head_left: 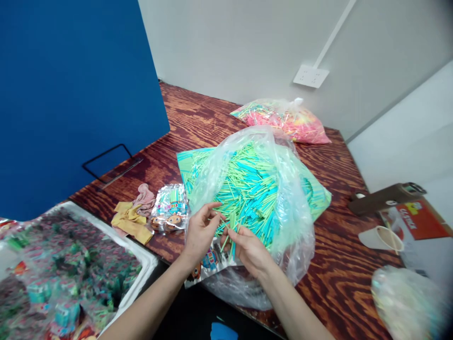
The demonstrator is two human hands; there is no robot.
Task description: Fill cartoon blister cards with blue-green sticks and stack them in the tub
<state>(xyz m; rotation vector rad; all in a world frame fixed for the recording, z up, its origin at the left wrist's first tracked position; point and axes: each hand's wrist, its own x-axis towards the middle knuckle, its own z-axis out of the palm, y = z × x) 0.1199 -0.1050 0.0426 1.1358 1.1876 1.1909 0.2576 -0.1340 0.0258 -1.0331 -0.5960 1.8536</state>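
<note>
Thin green and blue sticks (247, 184), like candy sticks or straws, fill a large clear plastic bag (295, 226), its mouth wide open. My right hand (251, 250) is closed at the bag's near edge, pinching several green sticks between thumb and fingers. Beside it, my left hand (201, 231) has thumb and forefinger pinched close together at the end of a thin green stick. A silver printed pouch (208, 264) lies under my hands, partly hidden by them. Another such pouch (171, 208), with sticks showing through its window, lies left of the bag.
Yellow and pink cloth-like pieces (132, 219) lie on the wood-grain table (336, 264). At lower left stands a blurred container of packets (71, 269). Behind is a tied bag of pink sticks (283, 120). A paper cup (380, 238) and dark bottle (385, 198) are right; a blue panel (78, 104) stands left.
</note>
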